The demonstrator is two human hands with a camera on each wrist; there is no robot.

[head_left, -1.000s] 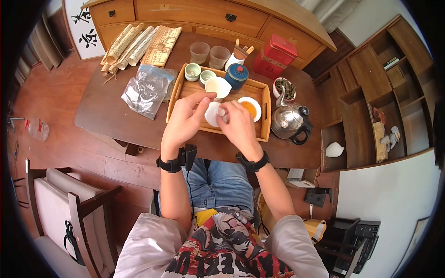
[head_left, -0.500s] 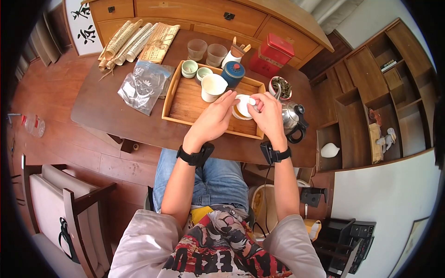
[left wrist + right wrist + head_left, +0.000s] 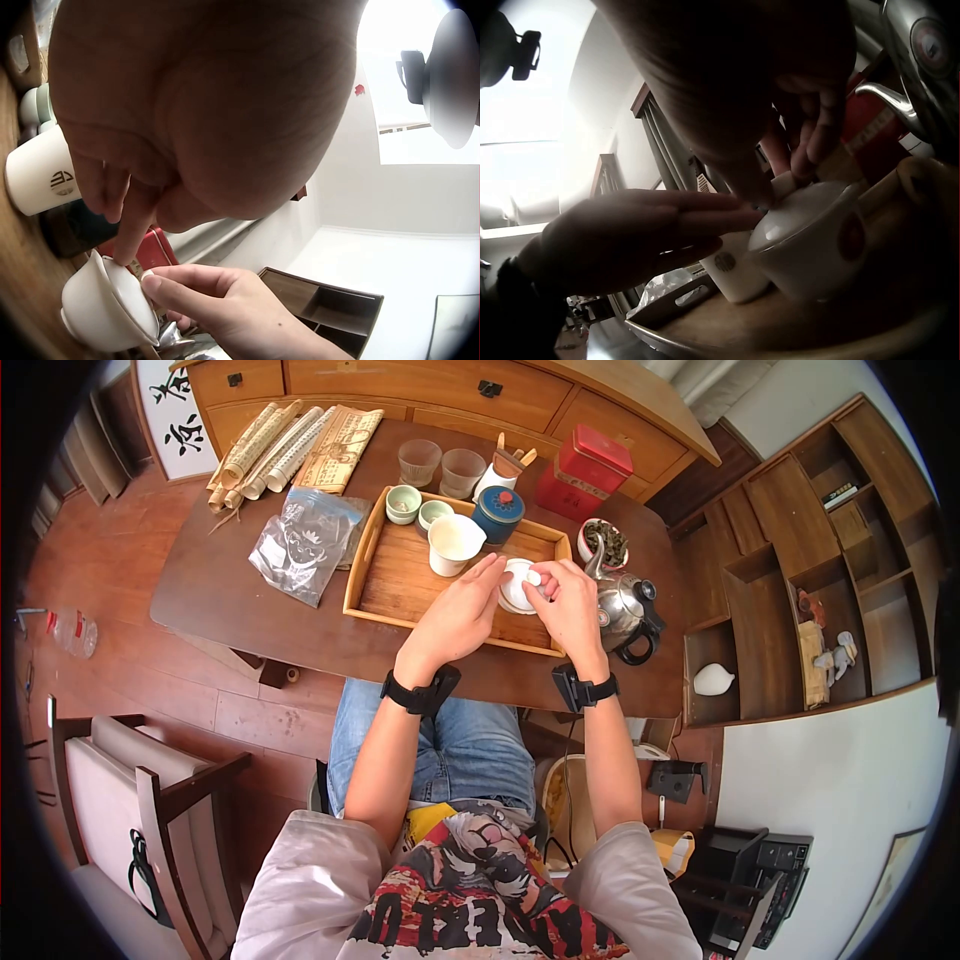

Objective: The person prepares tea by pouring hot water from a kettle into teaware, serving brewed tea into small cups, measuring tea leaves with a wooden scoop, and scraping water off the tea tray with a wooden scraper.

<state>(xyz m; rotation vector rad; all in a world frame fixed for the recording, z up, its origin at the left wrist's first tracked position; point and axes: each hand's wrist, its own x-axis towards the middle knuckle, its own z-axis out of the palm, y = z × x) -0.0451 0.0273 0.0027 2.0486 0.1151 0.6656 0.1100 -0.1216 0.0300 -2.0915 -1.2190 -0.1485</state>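
A white lidded tea bowl, a gaiwan (image 3: 97, 307), stands at the right front of the wooden tray (image 3: 385, 600). Its domed lid (image 3: 515, 592) sits over the bowl, and my right hand (image 3: 572, 610) pinches the lid's knob between thumb and fingers. My left hand (image 3: 455, 622) is held with straight fingers, their tips right at the lid's left side. Behind that hand is a white pitcher (image 3: 452, 550) with a spout. A blue tea canister (image 3: 498, 515) with a red knob and two pale green cups (image 3: 404, 503) stand at the tray's back.
Right of the tray stand a steel kettle (image 3: 625, 610) and a bowl of dark leaves (image 3: 607, 540). Behind it are a red tin (image 3: 585, 475), two glasses (image 3: 462, 472) and a holder of wooden tools (image 3: 497, 478). A plastic bag (image 3: 300, 550) and paper rolls (image 3: 260, 450) lie left.
Both hands have moved right across the tray. The right hand has carried the lid onto the gaiwan, covering the amber tea that showed in it earlier.
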